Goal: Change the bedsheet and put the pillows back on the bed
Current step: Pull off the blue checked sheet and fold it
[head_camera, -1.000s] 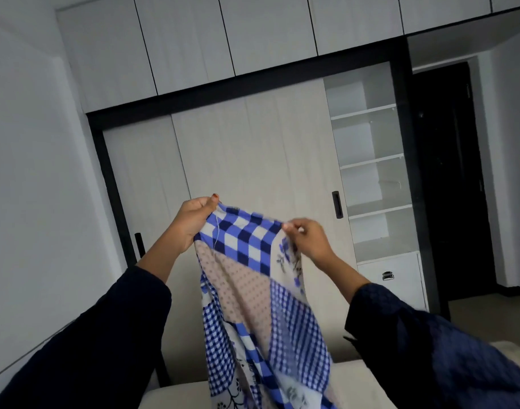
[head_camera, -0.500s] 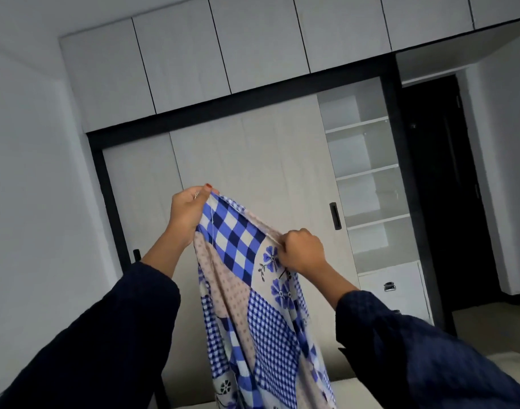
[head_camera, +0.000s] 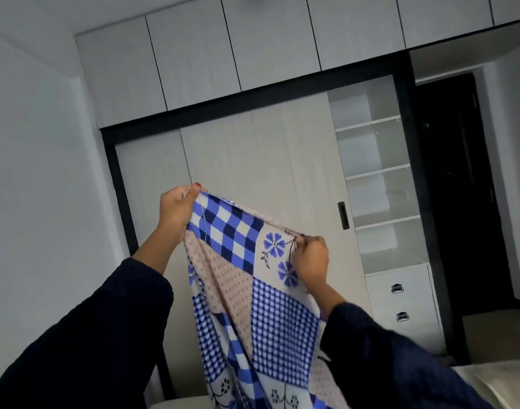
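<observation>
Facing the wardrobe [head_camera: 252, 172], I pinch the patchwork bedsheet [head_camera: 252, 290] in both fists, left hand [head_camera: 176, 211] high, right hand [head_camera: 310, 256] now slid further along its top edge, so I judge it is nearly opened for spreading.

Dim, soft, wide-angle edge distortion.
</observation>
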